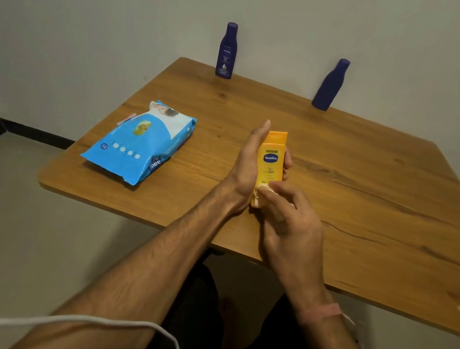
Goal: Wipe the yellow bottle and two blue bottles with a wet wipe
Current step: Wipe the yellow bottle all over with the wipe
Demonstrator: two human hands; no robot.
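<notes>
My left hand (248, 162) grips the yellow bottle (271, 158) from its left side, fingertips showing past its right edge, and holds it above the wooden table (371, 198). My right hand (287, 223) presses a crumpled white wet wipe (260, 196) against the bottle's lower end with curled fingers. Two dark blue bottles stand at the table's far edge by the wall: one with a white label (227, 50) at the left, a plain one (330, 84) at the right.
A blue pack of wet wipes (139, 142) lies on the table's left part. A white cable (76, 323) crosses my left forearm near the bottom. The wall runs right behind the table's far edge.
</notes>
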